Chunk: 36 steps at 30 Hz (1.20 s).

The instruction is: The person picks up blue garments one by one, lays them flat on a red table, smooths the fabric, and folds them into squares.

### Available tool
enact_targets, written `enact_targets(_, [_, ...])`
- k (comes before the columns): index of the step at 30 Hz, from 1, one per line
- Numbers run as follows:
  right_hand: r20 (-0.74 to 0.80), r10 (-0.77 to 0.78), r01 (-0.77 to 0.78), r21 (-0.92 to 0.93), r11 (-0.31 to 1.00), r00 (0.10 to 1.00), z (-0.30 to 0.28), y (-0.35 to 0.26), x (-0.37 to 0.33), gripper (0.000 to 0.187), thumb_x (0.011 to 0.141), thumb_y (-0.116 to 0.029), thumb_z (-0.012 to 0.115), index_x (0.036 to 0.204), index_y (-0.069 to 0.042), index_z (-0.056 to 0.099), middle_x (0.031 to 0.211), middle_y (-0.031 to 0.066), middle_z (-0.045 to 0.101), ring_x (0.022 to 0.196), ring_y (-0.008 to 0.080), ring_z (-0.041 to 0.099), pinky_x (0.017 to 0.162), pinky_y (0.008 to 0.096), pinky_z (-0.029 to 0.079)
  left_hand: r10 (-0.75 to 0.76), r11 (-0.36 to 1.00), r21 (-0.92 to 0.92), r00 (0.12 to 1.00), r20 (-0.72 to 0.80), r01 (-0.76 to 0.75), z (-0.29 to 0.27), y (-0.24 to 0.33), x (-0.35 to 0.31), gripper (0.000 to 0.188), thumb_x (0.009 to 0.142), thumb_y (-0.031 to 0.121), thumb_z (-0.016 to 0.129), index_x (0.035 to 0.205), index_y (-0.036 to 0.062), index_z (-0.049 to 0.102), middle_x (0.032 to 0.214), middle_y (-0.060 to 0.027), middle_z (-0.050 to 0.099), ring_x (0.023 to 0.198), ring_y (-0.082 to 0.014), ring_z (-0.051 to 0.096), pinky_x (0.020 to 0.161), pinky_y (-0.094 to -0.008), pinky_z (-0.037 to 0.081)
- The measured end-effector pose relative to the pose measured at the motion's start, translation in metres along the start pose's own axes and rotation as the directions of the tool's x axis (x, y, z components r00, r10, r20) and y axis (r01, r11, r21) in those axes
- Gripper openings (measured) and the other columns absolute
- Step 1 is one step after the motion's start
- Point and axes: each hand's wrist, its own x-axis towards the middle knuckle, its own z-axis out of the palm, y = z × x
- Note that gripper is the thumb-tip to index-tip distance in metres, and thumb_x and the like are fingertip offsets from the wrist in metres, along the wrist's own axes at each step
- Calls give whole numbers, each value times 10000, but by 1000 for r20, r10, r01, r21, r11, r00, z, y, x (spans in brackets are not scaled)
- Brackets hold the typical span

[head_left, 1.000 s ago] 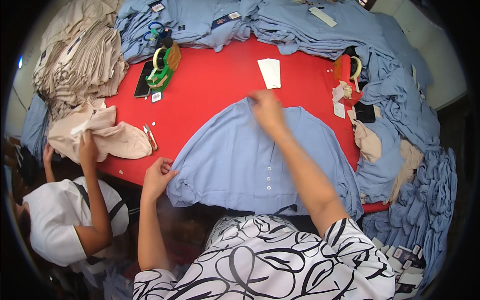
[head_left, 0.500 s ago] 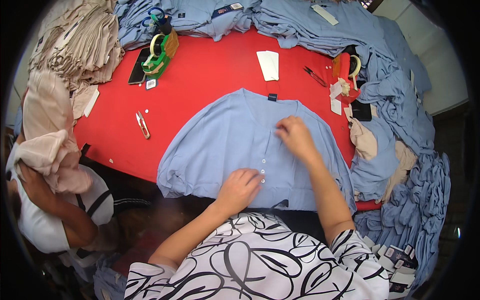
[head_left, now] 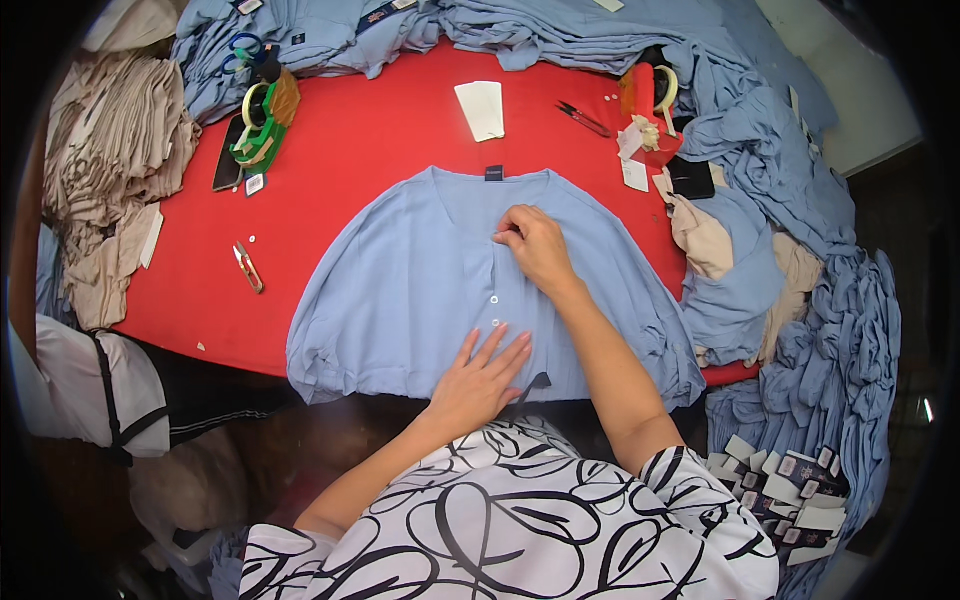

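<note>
A light blue blouse (head_left: 400, 270) lies front up across the near part of the table, with a dark neck label and white buttons down its short placket. My left hand (head_left: 478, 382) rests flat on the lower front, fingers spread, just below a button. At the top of the placket, my right hand (head_left: 538, 248) has its thumb and fingertips pinched together on the cloth by the neck opening. What lies right between those fingertips is hidden. A dark strip (head_left: 532, 386) shows at the hem beside my left hand.
The red table (head_left: 350, 130) bears thread snips (head_left: 248, 268), dark snips (head_left: 583, 118), white cards (head_left: 481, 110), a green tape dispenser (head_left: 262, 135) and a red tape dispenser (head_left: 655, 125). Piled blue garments (head_left: 600, 45) and beige garments (head_left: 125, 140) ring it. A person (head_left: 100, 385) is at left.
My left hand has flattened and spread its fingers. My right hand stays by the placket, now pinched. The view has shifted, and the person at left with beige cloth has moved mostly out of sight.
</note>
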Motion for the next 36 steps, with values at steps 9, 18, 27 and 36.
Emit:
enact_targets(9, [-322, 9, -144, -399, 906, 947, -70, 32, -53, 150, 856, -19, 645, 1001, -17, 683, 1022, 126, 669, 961, 300, 619, 857, 384, 486, 62, 995, -45, 922, -382, -86, -14, -23, 78, 410, 795, 133, 669, 1195, 53, 621, 1245, -105, 586, 1177, -298, 535, 998, -478, 419])
enact_targets(18, [-322, -36, -136, -495, 858, 946, -64, 100, -39, 344, 890, -104, 587, 1226, -36, 604, 1307, 152, 592, 1254, 339, 509, 1065, 494, 375, 38, 986, 166, 951, -306, 14, 4, -78, 220, 675, 930, 517, 542, 1462, 109, 461, 1544, -41, 404, 1448, -211, 324, 1203, -480, 194])
enact_targets(27, [-82, 81, -116, -748, 654, 993, -87, 71, -27, 542, 970, -307, 541, 1469, -121, 443, 1564, 171, 327, 1458, 335, 299, 1162, 577, 222, -37, 977, 189, 956, -292, 96, -19, -95, 228, 848, 865, 640, 560, 1492, 91, 403, 1565, -52, 370, 1468, -203, 283, 1201, -538, 157])
enact_targets(36, [-296, 396, -407, 26, 913, 869, -134, 59, -68, 323, 980, -70, 504, 1273, -2, 623, 1371, 151, 585, 1364, 307, 468, 1144, 424, 328, 116, 918, 396, 945, -307, 16, 25, -56, 199, 948, 763, 548, 746, 1474, 26, 399, 1571, -139, 334, 1466, -359, 250, 1198, -511, 197])
